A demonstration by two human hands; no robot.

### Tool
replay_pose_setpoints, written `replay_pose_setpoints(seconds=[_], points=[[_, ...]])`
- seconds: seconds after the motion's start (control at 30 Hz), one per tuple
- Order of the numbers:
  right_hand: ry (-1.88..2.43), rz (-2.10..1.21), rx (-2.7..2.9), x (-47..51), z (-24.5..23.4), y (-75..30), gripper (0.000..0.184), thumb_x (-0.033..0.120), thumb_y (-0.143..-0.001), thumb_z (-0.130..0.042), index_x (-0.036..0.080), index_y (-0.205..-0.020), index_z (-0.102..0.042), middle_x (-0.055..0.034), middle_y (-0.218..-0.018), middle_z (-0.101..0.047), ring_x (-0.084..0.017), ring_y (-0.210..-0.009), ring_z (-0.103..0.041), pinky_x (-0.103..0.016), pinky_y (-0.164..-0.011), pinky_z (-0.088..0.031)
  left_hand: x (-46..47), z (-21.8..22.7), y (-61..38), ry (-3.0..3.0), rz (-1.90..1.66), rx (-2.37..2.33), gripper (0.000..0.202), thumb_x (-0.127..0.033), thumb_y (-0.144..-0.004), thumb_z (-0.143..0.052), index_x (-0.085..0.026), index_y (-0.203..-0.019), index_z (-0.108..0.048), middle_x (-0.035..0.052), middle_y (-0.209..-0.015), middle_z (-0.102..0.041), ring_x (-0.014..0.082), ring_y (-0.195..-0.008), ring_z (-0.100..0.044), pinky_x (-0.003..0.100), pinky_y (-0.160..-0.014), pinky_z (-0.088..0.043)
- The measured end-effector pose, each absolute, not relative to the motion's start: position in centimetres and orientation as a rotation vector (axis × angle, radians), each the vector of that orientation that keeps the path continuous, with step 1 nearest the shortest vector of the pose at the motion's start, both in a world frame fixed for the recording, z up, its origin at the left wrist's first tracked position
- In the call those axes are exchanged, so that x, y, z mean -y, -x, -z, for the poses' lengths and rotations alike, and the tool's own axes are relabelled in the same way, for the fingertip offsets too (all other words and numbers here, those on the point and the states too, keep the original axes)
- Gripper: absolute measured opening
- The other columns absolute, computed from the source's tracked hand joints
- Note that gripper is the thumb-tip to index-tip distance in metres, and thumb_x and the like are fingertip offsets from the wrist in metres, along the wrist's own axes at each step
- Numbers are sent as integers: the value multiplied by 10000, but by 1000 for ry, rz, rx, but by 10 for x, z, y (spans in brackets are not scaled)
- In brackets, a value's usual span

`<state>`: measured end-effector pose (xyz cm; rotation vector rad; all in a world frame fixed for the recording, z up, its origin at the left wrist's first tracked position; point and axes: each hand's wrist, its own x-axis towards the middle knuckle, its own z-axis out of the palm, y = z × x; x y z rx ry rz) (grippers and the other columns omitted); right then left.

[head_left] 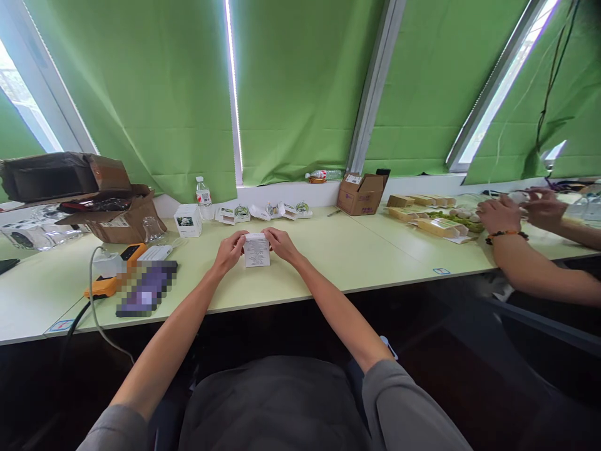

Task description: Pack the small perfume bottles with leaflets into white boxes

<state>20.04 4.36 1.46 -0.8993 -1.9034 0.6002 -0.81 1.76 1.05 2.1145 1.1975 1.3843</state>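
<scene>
Left hand (230, 252): pinching the upper left corner of the printed white packet (257, 253).
Right hand (280, 244): pinching its upper right corner.
Packet position: inward of the worktop's (305, 275) front edge.
Bottle (203, 200): near the back edge, beside white box (188, 221).

So the packet (257, 252) is sitting between left hand (230, 250) and right hand (280, 244), bottle (203, 199) is standing behind-left near the table's (375, 269) back edge, carton (360, 195) is sitting farther right.

- Daylight glares between the green blinds (305, 81) at ten, eleven and two o'clock!
- Desk (375, 250) bright, softly lit; deep shadow at six!
- Edges stretched, and pixelation covers a flat device (145, 293) at eight!
</scene>
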Motion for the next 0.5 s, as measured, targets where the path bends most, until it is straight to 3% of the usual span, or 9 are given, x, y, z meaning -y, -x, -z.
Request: replay_pose_setpoints(seconds=[0.5], points=[[896, -587, 1911, -49, -12, -201, 335, 430, -905, -392, 187, -883, -622, -12, -743, -600, -144, -639, -541, -252, -550, -450, -16, -11, 6, -2115, -1414, -1167, 426, -502, -913, -378, -198, -1029, -652, 26, -782, -648, 129, -592, -578, 253, -556, -512]])
